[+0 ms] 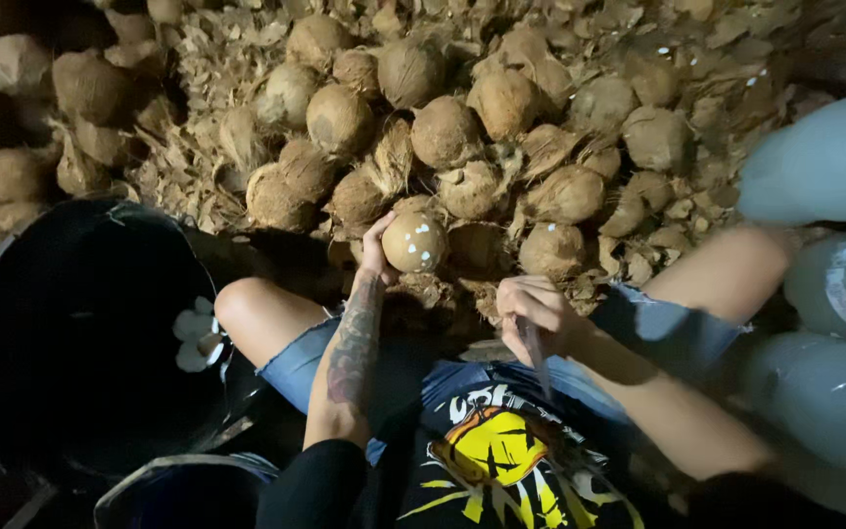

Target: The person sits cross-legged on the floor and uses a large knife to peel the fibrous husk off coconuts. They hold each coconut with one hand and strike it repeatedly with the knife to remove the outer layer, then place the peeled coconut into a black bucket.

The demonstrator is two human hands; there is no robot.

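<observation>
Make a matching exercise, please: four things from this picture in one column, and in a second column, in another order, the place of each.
Things:
1. round brown coconut with white spots
2. thin metal knife blade
3. big black round tub
4. pale grey-blue plastic jugs

Places:
A. at the right edge of the view
B. in the left hand, at the foot of the coconut pile
C. beside the left knee, with white pieces inside
D. in the right hand, pointing down

Pairs: 1-B, 2-D, 3-C, 4-A
</observation>
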